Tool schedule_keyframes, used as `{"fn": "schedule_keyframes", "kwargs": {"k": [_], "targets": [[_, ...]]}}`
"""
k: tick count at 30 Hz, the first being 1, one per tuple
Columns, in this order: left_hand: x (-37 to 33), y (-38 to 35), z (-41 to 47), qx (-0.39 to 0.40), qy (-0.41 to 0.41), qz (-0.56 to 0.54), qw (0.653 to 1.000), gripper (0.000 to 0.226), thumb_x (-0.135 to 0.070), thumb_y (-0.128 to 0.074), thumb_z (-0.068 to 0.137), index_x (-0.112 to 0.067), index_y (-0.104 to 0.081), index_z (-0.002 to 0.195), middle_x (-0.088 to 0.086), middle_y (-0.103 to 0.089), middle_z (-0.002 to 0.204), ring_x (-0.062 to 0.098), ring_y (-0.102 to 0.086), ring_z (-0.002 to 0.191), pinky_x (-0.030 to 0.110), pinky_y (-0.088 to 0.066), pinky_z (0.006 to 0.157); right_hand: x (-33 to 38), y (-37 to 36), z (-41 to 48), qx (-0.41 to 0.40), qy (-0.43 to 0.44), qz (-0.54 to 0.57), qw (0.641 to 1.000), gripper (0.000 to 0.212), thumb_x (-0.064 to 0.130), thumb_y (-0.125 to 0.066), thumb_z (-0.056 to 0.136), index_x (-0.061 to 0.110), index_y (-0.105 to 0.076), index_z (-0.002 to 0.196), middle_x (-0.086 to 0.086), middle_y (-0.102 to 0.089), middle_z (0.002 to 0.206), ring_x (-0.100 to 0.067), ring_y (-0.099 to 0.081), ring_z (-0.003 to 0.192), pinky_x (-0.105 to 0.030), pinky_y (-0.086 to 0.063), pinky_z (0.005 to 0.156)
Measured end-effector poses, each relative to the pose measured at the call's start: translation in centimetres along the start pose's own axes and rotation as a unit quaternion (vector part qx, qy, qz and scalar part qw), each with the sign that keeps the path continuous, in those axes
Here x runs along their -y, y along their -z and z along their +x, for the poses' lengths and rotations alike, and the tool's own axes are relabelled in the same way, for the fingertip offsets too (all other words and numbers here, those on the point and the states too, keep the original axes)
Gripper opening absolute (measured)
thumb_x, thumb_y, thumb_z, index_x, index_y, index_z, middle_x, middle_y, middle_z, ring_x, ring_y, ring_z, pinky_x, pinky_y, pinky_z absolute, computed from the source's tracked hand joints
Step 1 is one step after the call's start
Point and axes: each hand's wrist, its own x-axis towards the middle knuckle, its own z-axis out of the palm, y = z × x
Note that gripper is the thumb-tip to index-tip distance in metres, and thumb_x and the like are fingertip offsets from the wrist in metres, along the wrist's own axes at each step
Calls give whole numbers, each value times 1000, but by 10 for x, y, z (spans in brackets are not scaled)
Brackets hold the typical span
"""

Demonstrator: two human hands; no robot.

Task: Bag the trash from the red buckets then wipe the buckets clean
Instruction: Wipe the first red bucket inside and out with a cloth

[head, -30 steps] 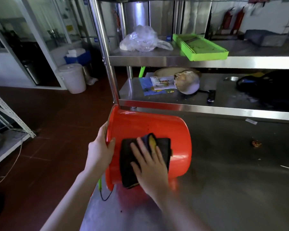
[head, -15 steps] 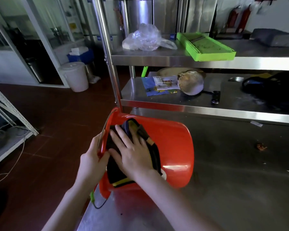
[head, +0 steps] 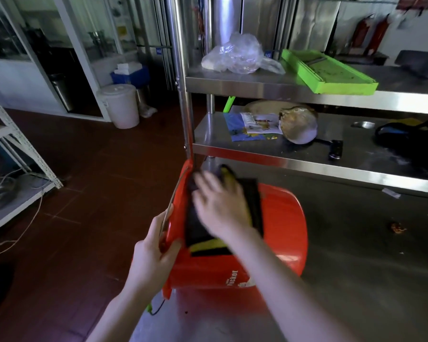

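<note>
A red bucket (head: 279, 233) lies on its side on the steel table (head: 356, 280), its mouth turned left over the table's edge. My left hand (head: 153, 255) grips the bucket's rim, thumb on the outer wall and fingers inside. A dark cloth with yellow stripes (head: 251, 201) lies over the upper outer wall near the rim. My right hand (head: 220, 206), blurred by motion, presses flat on the cloth with fingers spread. A white label marks the bucket's lower side.
A steel shelf rack (head: 307, 166) stands just behind the bucket, its post touching the rim. On it lie a clear plastic bag (head: 237, 55), a green tray (head: 326, 72) and a pan (head: 299, 124). A scrap of debris (head: 397, 228) sits on the table. A white bin (head: 120, 104) stands on the floor.
My right hand has slid the cloth from the bucket's middle up toward the rim and top side. The bucket has turned a little, bringing its label into view. My left hand keeps its hold.
</note>
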Motion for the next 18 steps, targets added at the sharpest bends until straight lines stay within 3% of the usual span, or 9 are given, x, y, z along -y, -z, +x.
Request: {"fn": "schedule_keyframes", "kwargs": {"k": [2, 4, 6, 8, 10, 12, 13, 16, 18], "targets": [[4, 9, -5, 5, 13, -14, 1000, 66, -8, -59, 91, -58, -41, 130, -6, -74, 87, 18, -70, 65, 33, -58, 56, 31, -6, -13, -19, 42, -7, 999, 60, 51, -24, 96, 25, -35, 149, 8, -28, 158, -34, -19, 145, -52, -18, 118], [2, 20, -7, 14, 29, -23, 999, 46, -23, -55, 94, -55, -47, 125, -6, -74, 85, 18, -68, 63, 27, -54, 52, 36, -12, -24, -49, 46, -30, 997, 60, 51, -25, 98, 22, -34, 149, 5, -29, 158, -36, -20, 145, -53, -18, 118], [-8, 27, 1, 24, 37, 0, 999, 31, -46, -48, 92, -59, -47, 120, -13, -72, 82, 8, -68, 69, 13, -49, 52, 36, -16, -34, -69, 36, -38, 996, 60, 51, -26, 99, 21, -33, 150, 4, -29, 158, -36, -20, 145, -54, -18, 118], [-24, 23, 24, 24, 59, 14, 998, 37, -60, -44, 93, -70, -32, 127, -17, -67, 82, -2, -65, 70, 9, -46, 54, 43, -18, -42, -71, 26, -40, 996, 61, 51, -26, 99, 21, -29, 151, 2, -26, 159, -37, -19, 146, -55, -16, 118], [-36, 8, 54, 14, 91, 20, 996, 55, -62, -43, 92, -61, -20, 141, -8, -63, 105, 2, -63, 85, 14, -44, 68, 50, -22, -50, -71, 33, -39, 996, 61, 50, -29, 97, 22, -29, 151, 2, -28, 159, -37, -20, 146, -56, -17, 117], [-47, -3, 80, -5, 131, 37, 991, 63, -59, -45, 92, -44, -23, 149, 7, -58, 130, 21, -60, 107, 26, -43, 79, 46, -24, -57, -87, 44, -36, 995, 61, 51, -35, 95, 25, -32, 150, 4, -32, 156, -35, -21, 146, -57, -18, 117], [-49, -6, 88, -18, 134, 45, 990, 63, -57, -45, 93, -39, -26, 150, 8, -56, 134, 21, -60, 106, 26, -44, 79, 40, -24, -60, -98, 46, -31, 994, 60, 53, -36, 95, 27, -34, 149, 5, -34, 156, -33, -23, 146, -58, -17, 117], [-50, -7, 92, -37, 99, 66, 992, 54, -49, -43, 98, -31, -35, 148, 6, -60, 128, 3, -53, 78, 14, -39, 62, 11, -19, -65, -113, 41, -10, 993, 58, 61, -31, 96, 33, -39, 146, 8, -32, 157, -30, -27, 145, -56, -17, 117], [-49, -1, 80, -42, 84, 75, 993, 52, -48, -42, 99, -32, -36, 148, -5, -65, 109, 1, -58, 68, 12, -41, 53, -19, -11, -65, -109, -5, -16, 994, 60, 63, -28, 95, 33, -41, 145, 8, -35, 155, -29, -31, 143, -52, -23, 116]]}}
